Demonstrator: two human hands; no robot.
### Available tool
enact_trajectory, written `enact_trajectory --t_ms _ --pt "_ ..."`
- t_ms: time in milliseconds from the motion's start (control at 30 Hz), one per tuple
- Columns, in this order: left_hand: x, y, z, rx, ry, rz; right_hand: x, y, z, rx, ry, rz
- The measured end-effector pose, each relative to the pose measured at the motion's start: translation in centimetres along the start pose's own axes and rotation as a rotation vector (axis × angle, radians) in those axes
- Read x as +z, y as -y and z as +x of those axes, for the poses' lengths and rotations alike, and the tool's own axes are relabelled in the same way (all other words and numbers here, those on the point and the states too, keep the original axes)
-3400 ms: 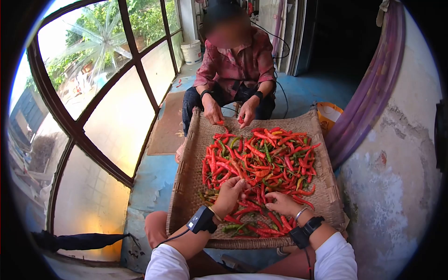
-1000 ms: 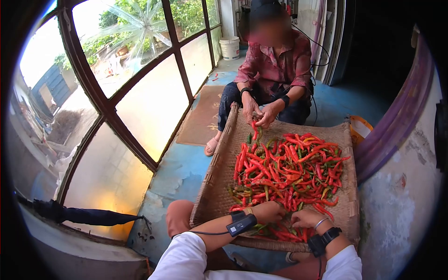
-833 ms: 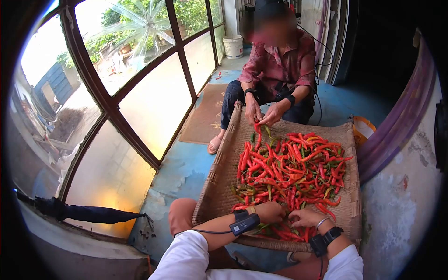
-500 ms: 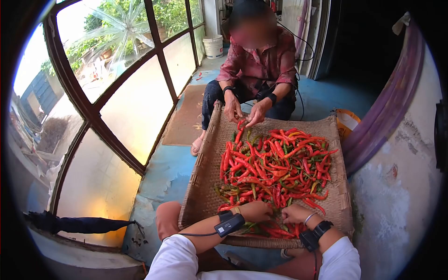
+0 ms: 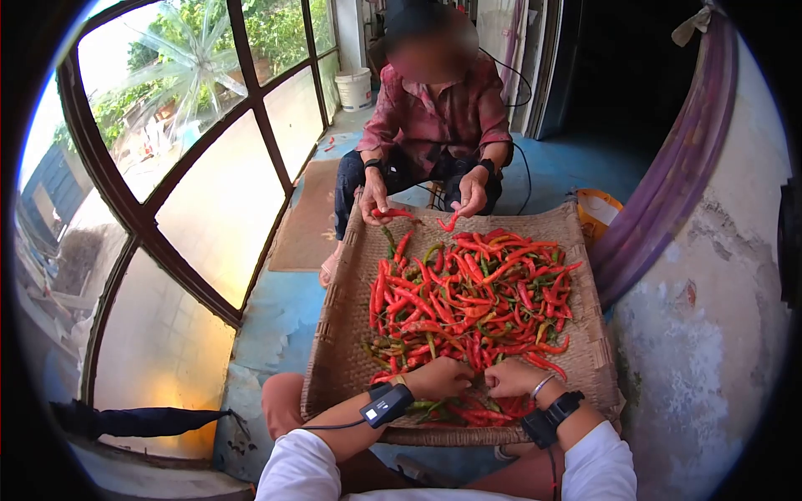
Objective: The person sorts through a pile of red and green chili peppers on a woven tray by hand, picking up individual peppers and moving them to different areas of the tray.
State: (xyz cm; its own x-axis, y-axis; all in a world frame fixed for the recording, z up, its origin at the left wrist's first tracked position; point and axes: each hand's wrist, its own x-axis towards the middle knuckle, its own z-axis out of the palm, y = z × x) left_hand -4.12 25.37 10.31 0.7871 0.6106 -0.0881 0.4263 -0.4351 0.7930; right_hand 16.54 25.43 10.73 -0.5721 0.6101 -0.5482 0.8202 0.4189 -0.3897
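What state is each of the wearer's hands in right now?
Left hand: curled over the slender red chili peppers; grip hidden, cannot tell.
Right hand: fingers bent inward near the left; whether it holds anything cannot be told.

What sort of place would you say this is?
Probably a home's enclosed porch: dark-framed glass windows overlook green plants, a long purple cloth curtain hangs beside a dark doorway, and the painted blue floor is worn.

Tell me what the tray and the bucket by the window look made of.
The tray looks woven from cane or bamboo, matte brown, its weave visible. The bucket is probably plastic: its wall looks smooth and white, but it sits far off.
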Motion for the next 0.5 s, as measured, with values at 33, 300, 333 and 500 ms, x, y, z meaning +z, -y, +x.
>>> enact_trajectory --t_ms 33,300,333,500 --pt "0.0 -0.1 0.1 -0.014 -0.022 -0.024 -0.5 0.3 -0.4 -0.034 -0.067 0.066" --pt "0.9 1.1 0.9 -0.114 -0.107 -0.497 -2.1 1.6 -1.6 -0.189 -0.468 1.197" --pt "1.2 1.5 1.1 -0.071 -0.142 -0.685 -2.2 1.5 -1.7 -0.188 -0.468 1.196" --pt "-0.4 -1.0 0.3 -0.067 -0.058 -1.119 -2.4 1.3 -1.6 -0.289 -0.625 1.408"
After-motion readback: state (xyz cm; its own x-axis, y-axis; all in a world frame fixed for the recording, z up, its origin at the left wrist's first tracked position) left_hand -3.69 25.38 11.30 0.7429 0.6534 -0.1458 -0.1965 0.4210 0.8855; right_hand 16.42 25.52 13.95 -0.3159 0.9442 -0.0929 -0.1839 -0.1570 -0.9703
